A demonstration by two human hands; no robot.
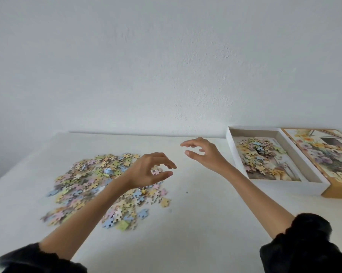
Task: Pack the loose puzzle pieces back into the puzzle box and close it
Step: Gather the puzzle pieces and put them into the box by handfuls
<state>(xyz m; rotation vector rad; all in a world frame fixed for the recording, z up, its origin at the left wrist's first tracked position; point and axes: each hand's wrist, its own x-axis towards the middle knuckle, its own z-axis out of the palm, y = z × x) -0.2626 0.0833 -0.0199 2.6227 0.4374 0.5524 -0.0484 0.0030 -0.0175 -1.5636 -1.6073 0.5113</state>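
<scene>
Both forearms reach out over the table [205,223]. The left hand [148,170] hovers above the right side of the pile of pieces [91,186] near the table's middle, fingers loosely curved and holding nothing. The right hand [203,154], likewise loosely curved and empty, hangs between pile and box [284,186]. The box sits at the far right corner, some pieces inside, lid [323,152] touching its right side.
</scene>
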